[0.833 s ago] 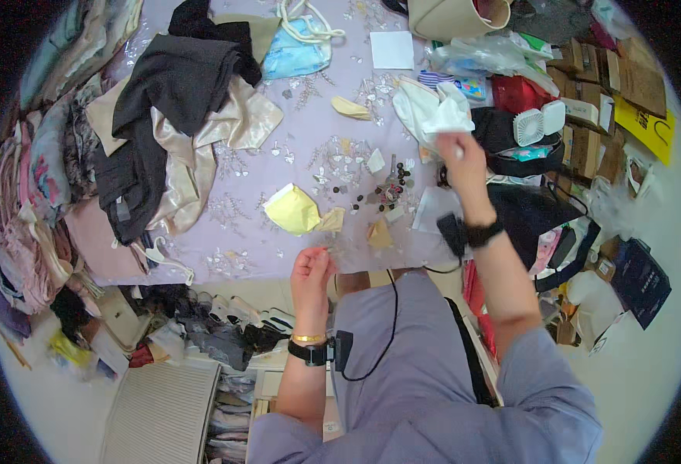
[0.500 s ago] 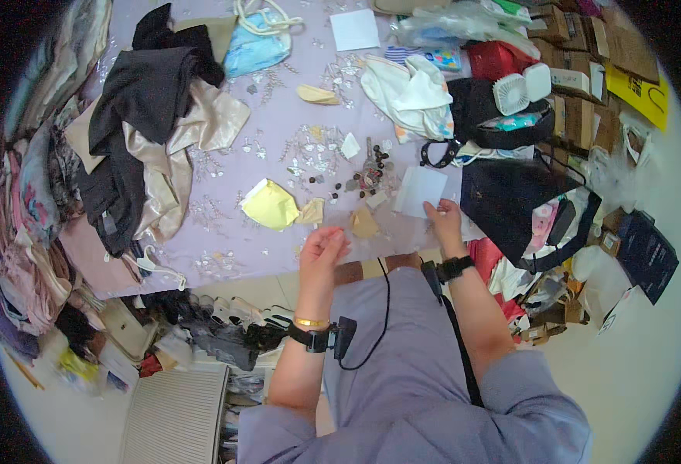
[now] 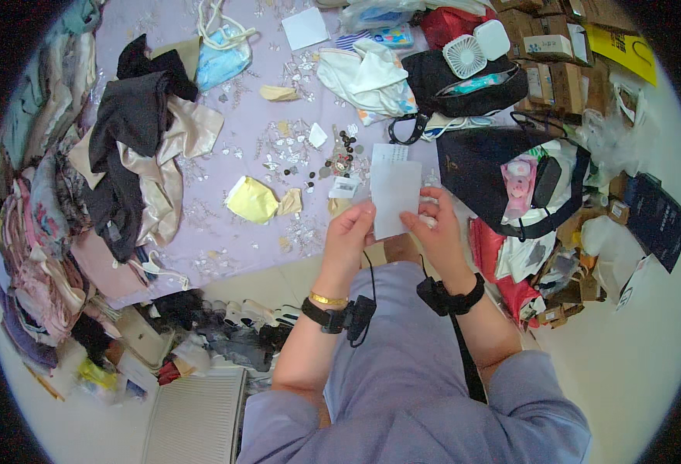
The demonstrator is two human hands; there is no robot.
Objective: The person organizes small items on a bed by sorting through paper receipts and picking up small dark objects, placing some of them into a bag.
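White, thin, rectangular paper sheet [image 3: 396, 197], faintly printed at far end: being held upright in both hands, over near edge of lilac, silver-patterned table [image 3: 240, 166].

Left grip [image 3: 349, 229]: pinching sheet's left edge between thumb and bent fingers.

Right grip [image 3: 436, 226]: pinching sheet's lower right side, with thumb on its face and remaining fingers loosely curled.

Small clear-and-white rectangular packet [image 3: 344, 187]: lying just left of sheet, touching or nearly touching flat tan piece [image 3: 337, 206].

Dark round beads [image 3: 346, 141]: lying scattered left of sheet, among small metallic pieces.

Pale yellow, four-cornered flat pouch [image 3: 251, 199]: lying farther left, near small tan scrap [image 3: 290, 203].

White, crumpled, colour-edged cloth [image 3: 365, 77]: lying beyond sheet.

Black fabric pouch [image 3: 433, 81]: lying right of cloth, carrying white handheld fan [image 3: 464, 56].

Black, wide-mouthed fabric bag [image 3: 468, 158]: lying right of sheet, holding pink item [image 3: 518, 185].

Dark grey garment [image 3: 131, 116]: lying at left, overlapping cream satin cloth [image 3: 158, 193].
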